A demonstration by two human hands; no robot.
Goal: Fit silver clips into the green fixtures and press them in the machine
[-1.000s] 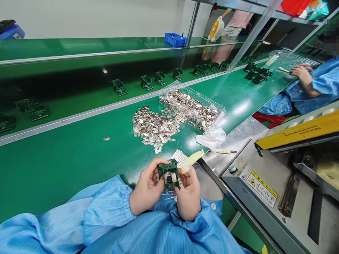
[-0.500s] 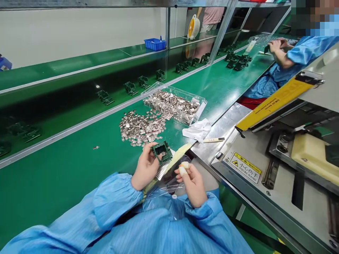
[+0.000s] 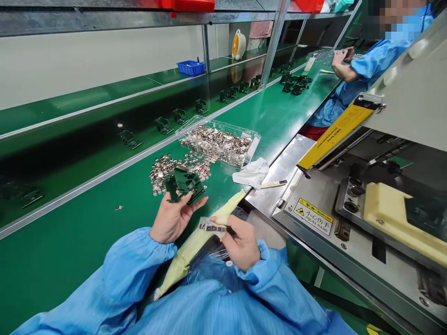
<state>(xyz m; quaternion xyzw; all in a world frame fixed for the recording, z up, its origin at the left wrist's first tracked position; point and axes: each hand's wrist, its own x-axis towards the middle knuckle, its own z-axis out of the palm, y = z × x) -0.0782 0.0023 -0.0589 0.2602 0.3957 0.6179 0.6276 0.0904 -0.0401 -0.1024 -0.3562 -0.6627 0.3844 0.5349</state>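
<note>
Holding the green frame (image 3: 185, 182) in my left hand (image 3: 170, 220), I pinch a short strip (image 3: 212, 227) between my right hand's (image 3: 243, 240) thumb and fingers. The strip's long axis runs sideways, free end toward my left hand; the frame sits ahead and left of it, apart.

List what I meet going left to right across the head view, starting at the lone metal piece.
Lone metal piece, left hand holding a green part, right hand, beige stick with a dark end, warning label, cream-coloured block.
</note>
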